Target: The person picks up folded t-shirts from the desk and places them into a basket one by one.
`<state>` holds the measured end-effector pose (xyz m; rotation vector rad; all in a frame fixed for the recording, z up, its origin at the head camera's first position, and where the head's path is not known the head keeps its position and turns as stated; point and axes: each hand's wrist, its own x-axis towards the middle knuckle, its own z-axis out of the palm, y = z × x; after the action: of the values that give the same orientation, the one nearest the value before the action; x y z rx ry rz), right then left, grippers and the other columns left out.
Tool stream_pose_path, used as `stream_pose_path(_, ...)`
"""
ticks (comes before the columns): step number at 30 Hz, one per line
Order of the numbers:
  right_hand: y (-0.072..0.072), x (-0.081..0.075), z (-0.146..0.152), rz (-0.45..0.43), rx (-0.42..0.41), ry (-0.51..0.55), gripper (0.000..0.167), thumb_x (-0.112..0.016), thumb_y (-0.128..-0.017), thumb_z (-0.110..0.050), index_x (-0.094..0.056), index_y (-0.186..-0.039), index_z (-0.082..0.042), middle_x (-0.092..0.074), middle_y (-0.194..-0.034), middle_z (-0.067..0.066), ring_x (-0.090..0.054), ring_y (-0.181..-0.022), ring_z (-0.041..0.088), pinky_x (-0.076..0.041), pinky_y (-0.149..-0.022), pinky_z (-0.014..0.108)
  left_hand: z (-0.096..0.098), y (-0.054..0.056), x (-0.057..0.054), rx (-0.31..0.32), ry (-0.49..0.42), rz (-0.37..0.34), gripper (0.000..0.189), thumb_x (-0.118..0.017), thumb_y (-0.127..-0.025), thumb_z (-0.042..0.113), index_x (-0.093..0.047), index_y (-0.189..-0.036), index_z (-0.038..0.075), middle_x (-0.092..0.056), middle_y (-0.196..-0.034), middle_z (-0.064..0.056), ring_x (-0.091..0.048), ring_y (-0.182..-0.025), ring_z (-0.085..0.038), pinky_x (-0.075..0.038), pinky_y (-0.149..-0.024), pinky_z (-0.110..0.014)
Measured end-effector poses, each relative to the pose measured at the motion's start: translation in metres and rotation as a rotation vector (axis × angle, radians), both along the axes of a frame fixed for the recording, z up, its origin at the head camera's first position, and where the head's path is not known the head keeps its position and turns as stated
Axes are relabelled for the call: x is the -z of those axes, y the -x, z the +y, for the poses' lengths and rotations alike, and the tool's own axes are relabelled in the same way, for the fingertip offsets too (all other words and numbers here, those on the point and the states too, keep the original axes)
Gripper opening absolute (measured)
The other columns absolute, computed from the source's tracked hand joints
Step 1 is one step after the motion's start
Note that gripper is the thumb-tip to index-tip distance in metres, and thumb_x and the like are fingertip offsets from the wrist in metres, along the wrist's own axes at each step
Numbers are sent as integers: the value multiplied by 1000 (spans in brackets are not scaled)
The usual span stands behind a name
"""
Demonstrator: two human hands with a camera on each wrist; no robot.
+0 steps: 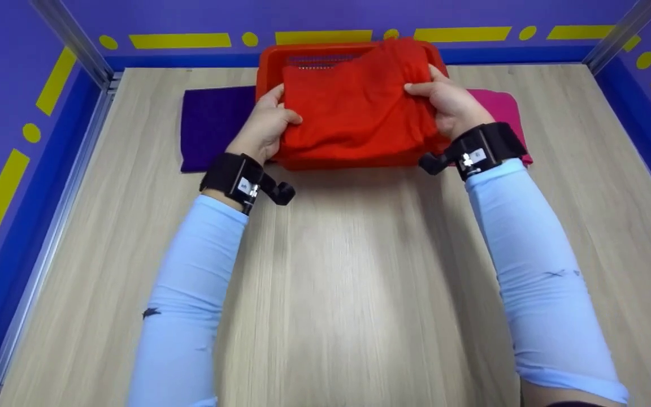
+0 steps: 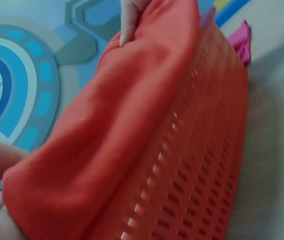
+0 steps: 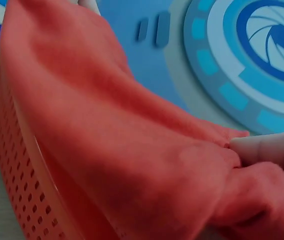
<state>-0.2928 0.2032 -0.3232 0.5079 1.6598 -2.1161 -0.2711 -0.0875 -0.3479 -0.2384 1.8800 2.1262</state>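
Note:
A red cloth (image 1: 354, 107), softly wrinkled, is held up over a red plastic basket (image 1: 272, 59) with perforated walls. My left hand (image 1: 266, 121) pinches the cloth's left edge between thumb and fingers. At the cloth's right end, my right hand (image 1: 452, 104) grips a bunched edge, thumb on top. In the left wrist view the cloth (image 2: 102, 115) hangs along the basket's holed side (image 2: 197, 165). The right wrist view shows the cloth (image 3: 117, 130) bunched near my right thumb (image 3: 262, 150). Most of the basket's inside is hidden under the cloth.
A folded dark purple cloth (image 1: 215, 130) lies left of the basket, and a pink cloth (image 1: 498, 107) lies to its right, partly behind my right hand. The wooden table (image 1: 337, 271) is bordered by blue panels (image 1: 190, 17) with yellow marks at the back and sides.

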Motion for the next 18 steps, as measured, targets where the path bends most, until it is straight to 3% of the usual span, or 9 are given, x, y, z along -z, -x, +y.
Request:
stream_pose_path(8,17,7,-11,0,5,-50,75,-60,-100,-4,-33,-157,-44,-41,-146,-3,-45,-120,16,-38,-98,27,0,12,5,-3,161,-27,87,-44,-93,-20,-17,-164,21,-29,-164,7,-28,-146,-4,-29,-112,-17)
stream_pose_path(13,20,14,-14,21,-1,-115,70,-58,-100,-3,-36,-156,-38,-45,-140,0,-48,-117,16,-41,-96,28,3,15,9,38,215,3,87,-34,-94,-21,-13,-164,25,-33,-162,5,-38,-139,-7,-35,-108,-20)
stream_pose_path(15,21,18,-14,14,-3,-137,68,-57,-101,-3,-36,-156,-37,-45,-138,1,-48,-117,17,-41,-97,28,4,15,10,70,258,7,86,-32,-95,-19,-11,-164,28,-34,-162,4,-40,-137,-9,-38,-102,-20)
stream_pose_path(18,23,23,-13,-7,-1,-159,70,-54,-102,-3,-33,-158,-39,-43,-140,0,-47,-119,16,-40,-99,28,6,15,13,96,311,21,87,-30,-95,-18,-9,-164,29,-29,-164,2,-33,-144,-11,-40,-79,-19)
